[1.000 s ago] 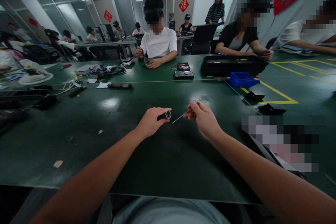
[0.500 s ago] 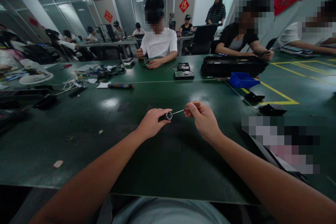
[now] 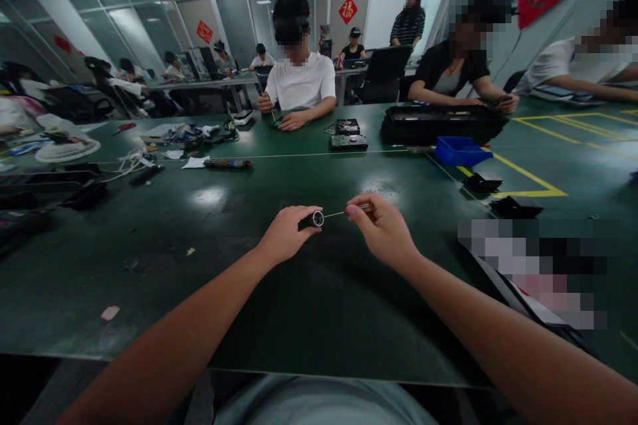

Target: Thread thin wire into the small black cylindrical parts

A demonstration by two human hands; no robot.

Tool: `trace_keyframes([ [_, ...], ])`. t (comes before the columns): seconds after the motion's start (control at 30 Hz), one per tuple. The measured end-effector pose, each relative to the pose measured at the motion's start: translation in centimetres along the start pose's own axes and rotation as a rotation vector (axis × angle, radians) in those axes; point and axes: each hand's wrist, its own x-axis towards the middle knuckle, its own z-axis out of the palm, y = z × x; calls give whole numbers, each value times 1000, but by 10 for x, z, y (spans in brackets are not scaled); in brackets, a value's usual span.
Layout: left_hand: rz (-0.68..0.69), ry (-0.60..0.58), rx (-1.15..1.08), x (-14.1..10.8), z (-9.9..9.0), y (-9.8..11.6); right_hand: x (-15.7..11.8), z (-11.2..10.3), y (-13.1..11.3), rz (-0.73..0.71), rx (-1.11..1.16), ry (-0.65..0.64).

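Between the thumb and fingers of my left hand (image 3: 285,234) is a small black cylindrical part (image 3: 316,218) with a silver ring at its open end, which faces right and toward me. My right hand (image 3: 383,226) grips a screwdriver (image 3: 335,214) by its reddish handle, mostly covered by the fingers. Its thin metal shaft points left, and the tip reaches the ringed end of the part; whether it goes inside I cannot tell. Both hands are held over the green table (image 3: 319,319).
Ahead lie opened hard drives (image 3: 349,141), a dark pen-shaped tool (image 3: 228,163), and a blue bin (image 3: 461,151) beside a long black casing (image 3: 443,125). Tangled cables (image 3: 194,135) and a white fan (image 3: 67,147) are at left. Across the table a person (image 3: 302,83) works with a tool.
The black part has turned slightly in my left hand, its ringed end facing more to the right. My right fingers have shifted on the screwdriver handle, and the shaft lies flatter.
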Motion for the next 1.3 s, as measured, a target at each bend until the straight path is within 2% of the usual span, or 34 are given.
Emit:
trace_keyframes([
  [0.13,-6,-2,-8,0,0,-1,-2,-1,-1,-49,-11,-48],
  [0.37,-10,3,-19,0,0,0,-1,-1,-3,31,-41,-58],
  [0.6,-22,5,-30,0,0,-1,-3,1,-2,-26,-22,-65],
  [0.8,-3,-1,-29,1,0,-1,-3,0,-1,42,-54,-49],
  [1.17,-1,-9,-25,0,1,-2,-3,1,3,44,21,-42],
  [1.3,-20,-4,-24,1,-1,1,-1,5,5,74,192,24],
])
